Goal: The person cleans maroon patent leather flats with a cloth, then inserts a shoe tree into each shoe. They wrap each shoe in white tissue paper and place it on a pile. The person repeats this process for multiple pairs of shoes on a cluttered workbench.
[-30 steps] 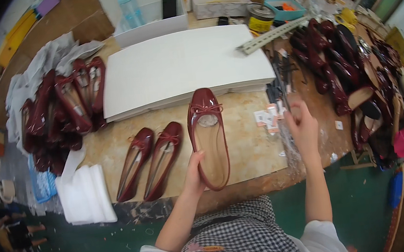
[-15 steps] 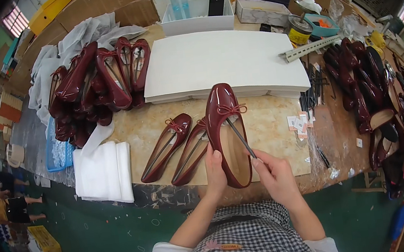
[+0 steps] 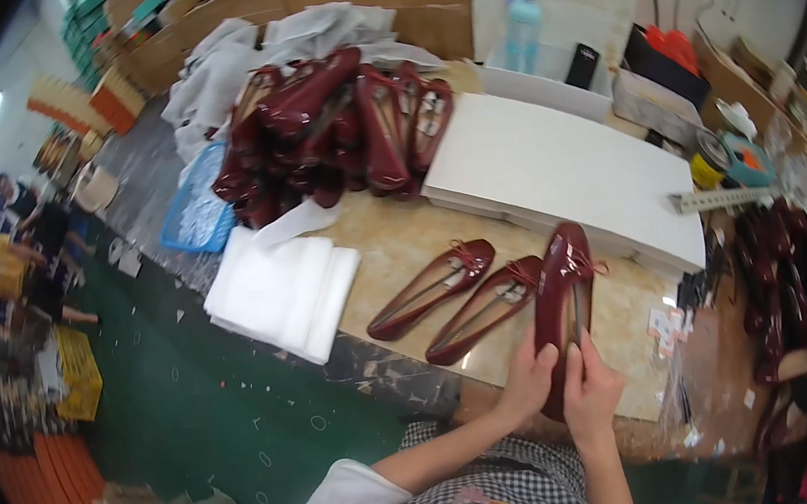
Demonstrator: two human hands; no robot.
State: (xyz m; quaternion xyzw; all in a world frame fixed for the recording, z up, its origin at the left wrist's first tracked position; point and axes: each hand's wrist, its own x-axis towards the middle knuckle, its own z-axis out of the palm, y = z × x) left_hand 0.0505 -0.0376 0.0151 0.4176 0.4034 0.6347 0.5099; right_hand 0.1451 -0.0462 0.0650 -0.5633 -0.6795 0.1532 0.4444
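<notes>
My left hand is closed on the side of a glossy dark-red ballet flat with a small bow, its toe pointing away from me. A thin dark rod lies lengthwise in the shoe's opening. My right hand pinches the rod's near end by the heel, and its fingers partly cover the heel. Left of the held shoe, two matching flats, one nearer and one farther left, lie on the table, each with a rod inside.
A heap of dark-red flats sits at the far left by crumpled white paper. A folded white stack and blue basket lie nearer. Beyond my hands is a long white box; more red shoes stand at right.
The view has swung left, so the table appears farther right. My right hand has slid closer to the left along the shoe, and the rod now lies more in line with it.
</notes>
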